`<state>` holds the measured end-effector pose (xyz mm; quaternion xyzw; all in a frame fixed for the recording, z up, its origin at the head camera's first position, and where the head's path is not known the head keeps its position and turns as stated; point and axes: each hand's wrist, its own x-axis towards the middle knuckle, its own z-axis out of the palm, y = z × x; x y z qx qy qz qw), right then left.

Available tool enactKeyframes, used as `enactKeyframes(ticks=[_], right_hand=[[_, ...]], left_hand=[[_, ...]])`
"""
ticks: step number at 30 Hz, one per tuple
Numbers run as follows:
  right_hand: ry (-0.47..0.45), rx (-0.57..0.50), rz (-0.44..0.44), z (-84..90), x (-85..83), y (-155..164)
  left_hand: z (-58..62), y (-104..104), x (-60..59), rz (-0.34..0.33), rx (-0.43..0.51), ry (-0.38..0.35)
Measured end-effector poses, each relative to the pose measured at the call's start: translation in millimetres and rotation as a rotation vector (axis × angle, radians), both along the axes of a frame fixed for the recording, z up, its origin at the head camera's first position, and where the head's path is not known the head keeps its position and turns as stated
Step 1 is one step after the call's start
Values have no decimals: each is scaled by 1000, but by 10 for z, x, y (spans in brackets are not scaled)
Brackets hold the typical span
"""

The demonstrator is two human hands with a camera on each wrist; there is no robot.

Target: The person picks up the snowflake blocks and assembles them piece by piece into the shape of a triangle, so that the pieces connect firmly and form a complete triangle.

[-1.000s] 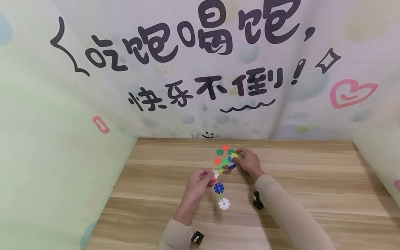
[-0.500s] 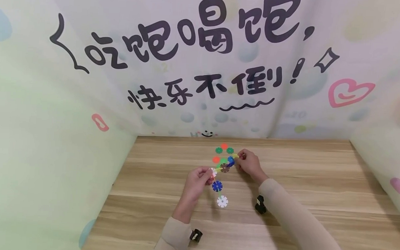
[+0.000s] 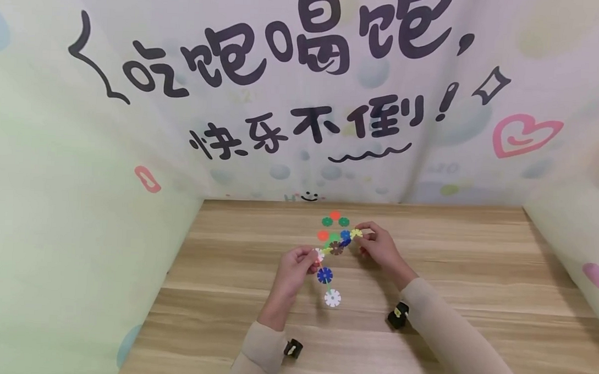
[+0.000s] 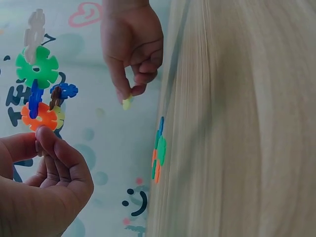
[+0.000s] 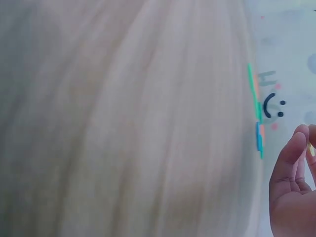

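Since 0.5 s ago my right hand [image 3: 380, 246] drew its pinched yellow disc [image 3: 356, 233] away from the disc chain [image 3: 328, 265] my left hand [image 3: 296, 266] grips. Loose discs [image 3: 335, 220] lie beyond; a skewed rejoin could split the chain.

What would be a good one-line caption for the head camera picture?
Left hand holds a chain of snowflake discs above a wooden table; right hand pinches a yellow disc.
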<state>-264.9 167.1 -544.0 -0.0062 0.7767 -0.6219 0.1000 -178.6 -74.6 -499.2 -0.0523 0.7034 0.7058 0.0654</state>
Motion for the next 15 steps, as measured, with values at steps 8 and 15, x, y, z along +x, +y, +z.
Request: enactKeyframes(ticks=[8, 15], right_hand=[[52, -47, 24, 151, 122, 12], [58, -101, 25, 275, 251, 27]], left_hand=[[0, 10, 2, 2, 25, -1], [-9, 15, 5, -7, 32, 9]])
